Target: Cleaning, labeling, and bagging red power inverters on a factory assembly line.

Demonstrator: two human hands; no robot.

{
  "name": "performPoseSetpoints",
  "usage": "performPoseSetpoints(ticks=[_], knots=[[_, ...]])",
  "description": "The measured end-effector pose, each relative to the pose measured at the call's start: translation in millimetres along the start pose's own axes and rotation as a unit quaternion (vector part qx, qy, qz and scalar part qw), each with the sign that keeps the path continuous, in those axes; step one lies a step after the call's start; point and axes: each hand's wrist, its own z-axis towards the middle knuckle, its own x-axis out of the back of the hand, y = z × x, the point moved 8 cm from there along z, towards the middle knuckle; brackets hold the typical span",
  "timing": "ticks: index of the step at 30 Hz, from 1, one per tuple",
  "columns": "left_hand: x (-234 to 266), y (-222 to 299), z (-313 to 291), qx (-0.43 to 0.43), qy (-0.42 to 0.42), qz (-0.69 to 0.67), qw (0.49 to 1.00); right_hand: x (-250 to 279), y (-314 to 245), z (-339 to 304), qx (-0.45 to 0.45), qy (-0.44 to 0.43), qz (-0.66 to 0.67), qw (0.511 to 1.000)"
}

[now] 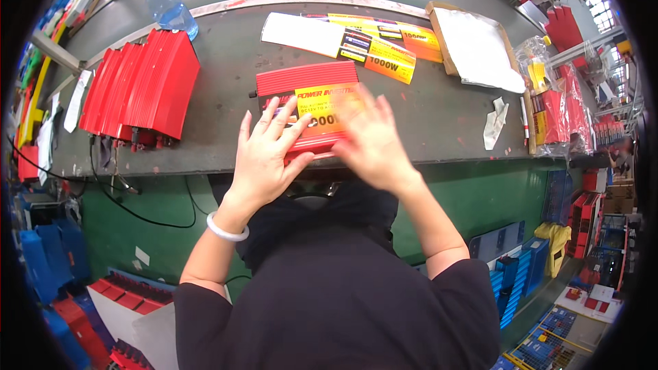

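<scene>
A red power inverter (306,77) with a ribbed metal case lies on the grey workbench in front of me. A yellow and black label (319,101) covers much of its top face. My left hand (266,154) rests with fingers spread over the label's left part and the near edge of the case. Over the label's right side is my right hand (373,138), its fingers stretched out and slightly smeared by motion. Part of the label is hidden under both hands. Beyond the inverter lie several more yellow labels (391,60), partly on white backing.
Several red inverters (147,85) stand in a row at the left, near a water bottle (170,8). A cardboard tray (445,41) with white sheets sits at the back right. Crumpled paper (495,123) and plastic-wrapped red units (556,120) are at the right. A black cable (137,216) hangs off the bench.
</scene>
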Motion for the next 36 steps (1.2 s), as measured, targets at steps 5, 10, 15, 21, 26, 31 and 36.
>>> performPoseSetpoints(ticks=[5, 10, 15, 21, 26, 31, 36], knots=[[7.3, -14.4, -13.8, 0.050, 0.029, 0.023, 0.998, 3.1, 18.7, -18.1, -0.031, -0.028, -0.072, 0.997], [11.9, -41.1, -22.6, 0.132, 0.106, 0.028, 0.985, 5.9, 61.6, -29.0, -0.139, 0.031, -0.076, 0.987], [14.1, -6.1, 3.3, 0.045, 0.073, -0.045, 0.995, -3.6, -6.8, 9.2, -0.019, 0.035, 0.045, 0.998], [2.7, -12.2, 9.5, 0.041, 0.057, 0.020, 0.997, -20.9, -24.6, 17.9, 0.033, -0.040, -0.030, 0.998], [3.5, -12.1, 4.5, 0.048, 0.045, 0.040, 0.997, 0.0, 33.4, -0.1, -0.059, -0.053, -0.101, 0.992], [-1.1, -10.9, 4.6, 0.051, 0.038, 0.031, 0.998, -1.2, 103.8, -18.0, -0.227, -0.015, -0.061, 0.972], [2.0, -12.2, 5.9, 0.052, 0.043, 0.020, 0.998, 0.4, 60.3, 15.9, -0.156, 0.094, 0.169, 0.969]])
